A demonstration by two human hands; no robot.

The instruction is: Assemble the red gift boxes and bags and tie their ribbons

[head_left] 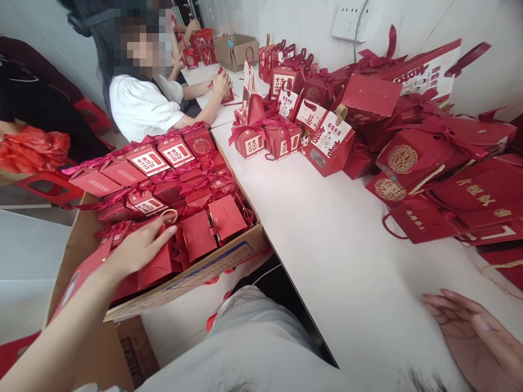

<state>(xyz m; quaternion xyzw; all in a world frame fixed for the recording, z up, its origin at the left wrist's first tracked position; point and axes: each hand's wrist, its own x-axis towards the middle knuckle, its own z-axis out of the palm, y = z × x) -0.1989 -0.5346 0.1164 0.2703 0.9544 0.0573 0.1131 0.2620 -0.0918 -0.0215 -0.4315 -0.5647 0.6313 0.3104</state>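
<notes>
My left hand (137, 247) reaches into a large cardboard carton (180, 277) packed with rows of red gift boxes. Its fingers are stretched out over a red gift box (157, 267) in the near row, close to a beige cord loop (175, 216). Whether the fingertips press on that box is hard to see. At the lower right, my right hand (476, 332) hovers at the white table (327, 261) with fingers apart, holding nothing. Nearest to it lie red gift bags (429, 220) with gold lettering and cord handles.
A heap of red boxes with ribbons (371, 98) lines the wall side. Across the table a person in white (139, 106) handles a small red item. A small brown carton (236, 51) stands at the far end. Red plastic stools (49, 185) are at the left.
</notes>
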